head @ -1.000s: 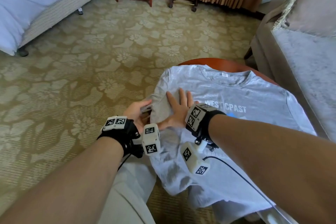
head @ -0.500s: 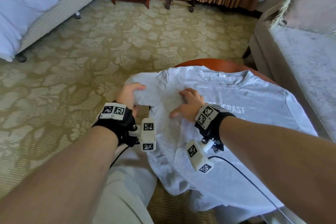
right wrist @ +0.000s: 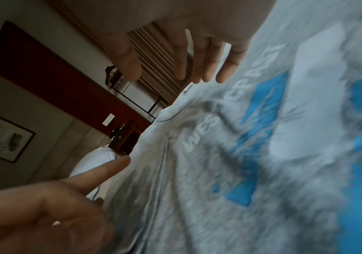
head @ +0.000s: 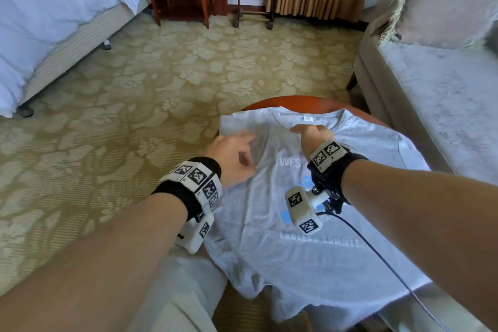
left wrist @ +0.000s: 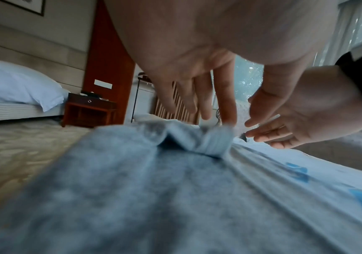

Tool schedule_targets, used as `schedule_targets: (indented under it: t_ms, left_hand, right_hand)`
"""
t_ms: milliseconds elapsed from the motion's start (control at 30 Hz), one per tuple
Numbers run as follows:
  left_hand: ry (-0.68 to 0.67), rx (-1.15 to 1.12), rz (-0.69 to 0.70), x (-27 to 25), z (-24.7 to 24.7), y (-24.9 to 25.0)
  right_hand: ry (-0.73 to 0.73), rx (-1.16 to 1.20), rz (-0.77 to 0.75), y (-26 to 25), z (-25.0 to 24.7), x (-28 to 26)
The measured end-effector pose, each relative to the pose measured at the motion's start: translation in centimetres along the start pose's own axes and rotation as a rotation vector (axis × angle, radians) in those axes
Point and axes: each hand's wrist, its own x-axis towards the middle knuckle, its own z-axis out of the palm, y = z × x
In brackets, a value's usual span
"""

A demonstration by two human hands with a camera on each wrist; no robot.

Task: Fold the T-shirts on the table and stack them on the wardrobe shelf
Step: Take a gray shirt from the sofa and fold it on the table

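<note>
While both hands — left hand (head: 234, 159), right hand (head: 312, 134) — hover slack-fingered, seemingly gripping nothing, the grey T-shirt (head: 310, 259) lies flat

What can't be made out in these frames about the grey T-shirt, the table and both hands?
- T-shirt print: right hand and its wrist rig hide the middle letters, head view.
- Table: only a far rim strip shows; the shirt covers the rest.
- Left hand: fingertips motion-blurred in the head view; cloth contact unclear.
- Wardrobe shelf: in no view.

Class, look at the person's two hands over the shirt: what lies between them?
Only the grey T-shirt: its folded-in sleeve separates left hand and right hand, seen in the head view.
</note>
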Motion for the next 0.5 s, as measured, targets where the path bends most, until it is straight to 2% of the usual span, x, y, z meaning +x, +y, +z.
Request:
schedule_targets:
  t_ms: [67,100,200,267,333,400,500]
  left_hand:
    - [-0.087,-0.041,-0.044,0.3,0.8,0.9]
    - [-0.071,-0.073,-0.078,0.3,0.9,1.4]
    - [0.130,-0.058,-0.169,0.9,0.6,2.5]
    - [0.163,-0.027,-0.240,1.6,0.3,2.5]
    - [0.000,0.046,-0.353,1.9,1.0,1.6]
    - [-0.203,0.229,-0.409,2.1,2.6,0.7]
    - [-0.332,0.344,-0.449,1.9,4.3,0.0]
  right_hand:
    - [0.039,0.000,0.018,0.7,-1.1,0.2]
    - [0.051,-0.010,0.026,1.0,-1.6,0.4]
    - [0.098,-0.057,0.069,1.8,-3.0,1.1]
    - [0.099,-0.116,0.136,2.6,-4.1,1.4]
    - [0.137,-0.182,0.200,3.1,-5.1,1.5]
    - [0.178,-0.265,0.244,3.7,-6.5,1.5]
    - [0.122,-0.489,0.240,5.1,-8.4,1.7]
